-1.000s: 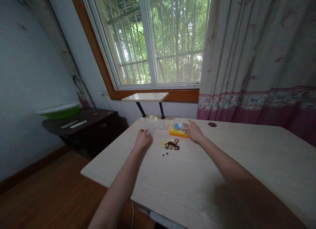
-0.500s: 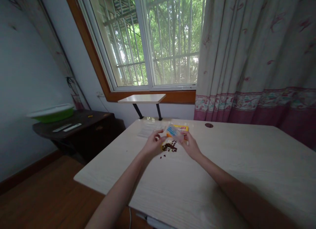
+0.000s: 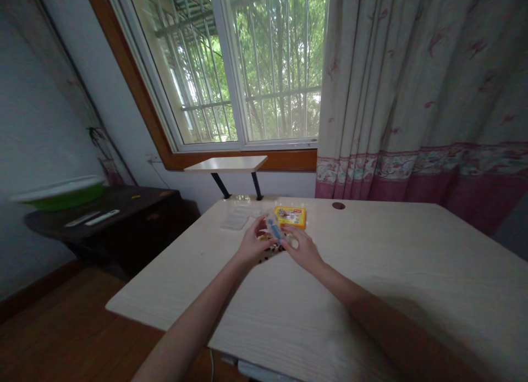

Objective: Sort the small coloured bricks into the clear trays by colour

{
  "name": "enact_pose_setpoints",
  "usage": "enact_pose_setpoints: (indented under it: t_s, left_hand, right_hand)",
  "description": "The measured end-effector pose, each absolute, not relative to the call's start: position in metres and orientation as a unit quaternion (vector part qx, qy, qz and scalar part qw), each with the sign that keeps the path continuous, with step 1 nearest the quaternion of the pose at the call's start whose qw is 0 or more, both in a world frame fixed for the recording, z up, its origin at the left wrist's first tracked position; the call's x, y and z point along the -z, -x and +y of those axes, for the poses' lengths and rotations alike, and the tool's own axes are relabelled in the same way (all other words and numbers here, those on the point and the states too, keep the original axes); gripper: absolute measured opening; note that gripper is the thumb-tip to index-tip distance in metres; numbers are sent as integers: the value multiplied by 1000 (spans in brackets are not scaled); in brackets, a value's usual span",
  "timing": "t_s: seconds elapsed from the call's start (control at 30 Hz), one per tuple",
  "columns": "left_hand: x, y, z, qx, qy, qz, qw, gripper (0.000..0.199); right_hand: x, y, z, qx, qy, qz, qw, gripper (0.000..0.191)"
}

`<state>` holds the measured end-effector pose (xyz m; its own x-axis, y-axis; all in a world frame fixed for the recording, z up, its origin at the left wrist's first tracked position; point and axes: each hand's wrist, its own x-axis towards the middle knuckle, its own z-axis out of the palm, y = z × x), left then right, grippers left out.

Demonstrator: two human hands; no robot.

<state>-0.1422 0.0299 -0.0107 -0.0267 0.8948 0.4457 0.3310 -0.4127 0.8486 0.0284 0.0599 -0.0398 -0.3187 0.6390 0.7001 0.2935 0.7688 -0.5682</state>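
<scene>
Between my two hands is a small clear plastic packet with blue on it (image 3: 273,228). My left hand (image 3: 252,243) has its fingers closed on the packet's left side. On the other side, my right hand (image 3: 304,251) pinches the lower right part. Beneath them lies a pile of small dark brown and pale pieces (image 3: 272,251), partly covered by the hands; their kind is too small to make out. Just behind my right hand sits a flat yellow box (image 3: 292,217) with a printed top.
Clear plastic trays or cases (image 3: 235,221) lie left of the hands on the pale table (image 3: 371,261). A small raised shelf (image 3: 226,164) stands at the back edge. Further left, a dark side table (image 3: 136,217) bears a green basin (image 3: 66,194).
My right hand has moved left and lower, closer to my left hand. The packet has turned more upright and shifted left, uncovering the yellow box. The whole view has swung slightly right.
</scene>
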Motion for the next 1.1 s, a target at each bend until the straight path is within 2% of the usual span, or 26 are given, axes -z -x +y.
enact_pose_setpoints:
  t_s: [0.07, 0.17, 0.47, 0.73, 0.93, 1.1]
  left_hand:
    - [7, 141, 25, -498, -687, 497, 182, 69]
    - [2, 140, 21, -465, -725, 491, 127, 66]
    - [11, 146, 25, -430, -764, 473, 82, 69]
    - [14, 146, 27, -390, -772, 502, 24, 70]
    - [12, 141, 24, -369, -762, 531, 6, 70]
    - [10, 143, 21, -339, -768, 542, 18, 70]
  right_hand:
    - [41, -29, 60, -156, 298, -797, 501, 31]
    - [44, -29, 61, -160, 306, -808, 478, 31]
    - [42, -29, 57, -154, 316, -810, 469, 33]
    - [42, -26, 57, -208, 356, -802, 433, 36]
    - [40, -25, 56, -200, 401, -800, 399, 35]
    - [42, -32, 63, -187, 413, -800, 393, 25]
